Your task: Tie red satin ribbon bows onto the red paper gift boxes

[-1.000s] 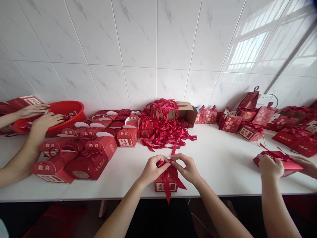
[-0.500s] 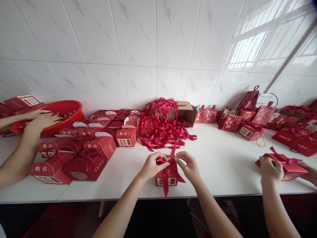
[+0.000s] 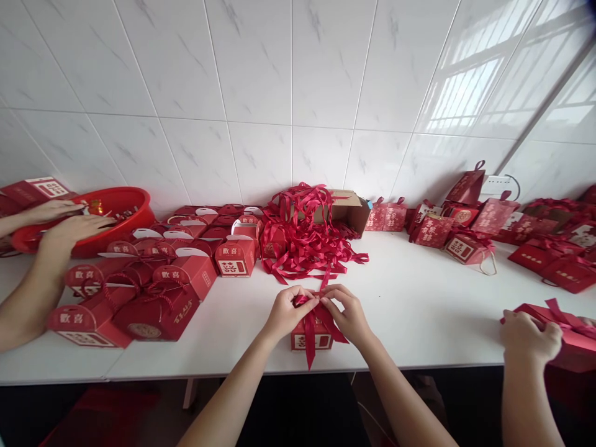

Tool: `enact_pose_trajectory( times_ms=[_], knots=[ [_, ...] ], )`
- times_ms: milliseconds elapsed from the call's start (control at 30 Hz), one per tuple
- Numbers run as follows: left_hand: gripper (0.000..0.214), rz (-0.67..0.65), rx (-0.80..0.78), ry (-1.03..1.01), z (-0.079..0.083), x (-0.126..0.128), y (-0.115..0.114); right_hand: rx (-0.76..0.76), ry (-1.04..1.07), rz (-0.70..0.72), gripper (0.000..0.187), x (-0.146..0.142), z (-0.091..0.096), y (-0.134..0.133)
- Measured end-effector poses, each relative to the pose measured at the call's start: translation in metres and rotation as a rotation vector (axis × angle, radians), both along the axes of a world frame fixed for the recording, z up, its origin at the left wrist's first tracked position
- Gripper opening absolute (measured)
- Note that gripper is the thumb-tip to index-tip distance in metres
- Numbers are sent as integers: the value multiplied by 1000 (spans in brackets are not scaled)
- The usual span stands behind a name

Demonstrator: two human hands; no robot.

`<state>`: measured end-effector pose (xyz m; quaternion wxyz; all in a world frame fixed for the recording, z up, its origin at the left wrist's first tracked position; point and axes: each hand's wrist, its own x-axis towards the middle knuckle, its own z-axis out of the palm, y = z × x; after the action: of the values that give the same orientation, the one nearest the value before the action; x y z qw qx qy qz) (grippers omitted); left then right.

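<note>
A small red gift box (image 3: 315, 340) stands near the front edge of the white table (image 3: 419, 310). A red ribbon (image 3: 311, 335) lies over its top, with tails hanging down its front. My left hand (image 3: 287, 311) pinches the ribbon on the left side of the box top. My right hand (image 3: 347, 313) pinches it on the right side. Both hands meet above the box, fingers closed on the ribbon.
A pile of loose red ribbons (image 3: 307, 239) and a cardboard box (image 3: 351, 210) lie behind. Several red gift boxes (image 3: 153, 279) crowd the left. A person's hands (image 3: 65, 230) reach into a red basin (image 3: 116, 208) at far left. Another person's hand (image 3: 528, 338) holds a red box (image 3: 570, 338) at right.
My hands have drawn closer together over the box top, still on the ribbon. The person at right has moved their box further right and lower. The view has shifted slightly.
</note>
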<state>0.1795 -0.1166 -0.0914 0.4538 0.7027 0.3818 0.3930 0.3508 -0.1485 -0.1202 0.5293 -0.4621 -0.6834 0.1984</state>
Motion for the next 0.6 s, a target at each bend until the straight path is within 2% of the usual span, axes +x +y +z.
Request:
enact_pose_trajectory(
  times_ms=[367,500,600],
  knots=[
    [15,-41,-47,-28,-3,1,-1,39,-6,-111,21,-4,-8,3],
    [13,-51,-54,-20,-3,-1,-1,22,11,-170,25,-7,-9,4],
    [13,-35,-52,-12,-3,-3,-1,-16,2,-161,25,-4,-7,2]
  ],
)
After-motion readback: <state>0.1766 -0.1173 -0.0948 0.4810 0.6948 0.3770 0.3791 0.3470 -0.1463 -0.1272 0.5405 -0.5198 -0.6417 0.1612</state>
